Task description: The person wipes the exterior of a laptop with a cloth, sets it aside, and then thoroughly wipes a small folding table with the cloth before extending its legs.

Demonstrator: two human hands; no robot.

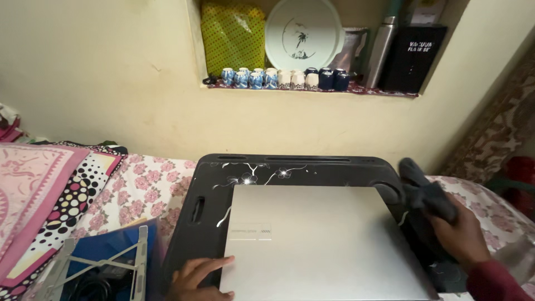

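1 closed silver laptop (pixel 326 239) lies flat on 1 black lap tray (pixel 214 189) with a white flower print, and the tray sits on a bedsheet (pixel 147 187) patterned with pink flowers. The left hand (pixel 195 276) rests open, fingers spread, on the tray at the laptop's near left corner, its fingertips touching the laptop's edge. The right hand (pixel 460 237) is closed around 1 dark cloth (pixel 426 192), bunched and held over the tray's right edge, just beside the laptop's right side. At lower left, 1 metal stand (pixel 106 262) lies folded on 1 blue folder (pixel 120 239), next to 1 polka-dot cloth (pixel 78 195) and 1 pink cloth (pixel 28 178). In the wall niche above, 1 row of small cups (pixel 284 78) stands along the shelf: about 4 blue-and-white, 3 pale and 3 dark blue. Behind them are 1 round white plate (pixel 304 33), 1 yellow-green packet (pixel 233 33), 1 steel flask (pixel 382 50) and 1 black box (pixel 412 58).
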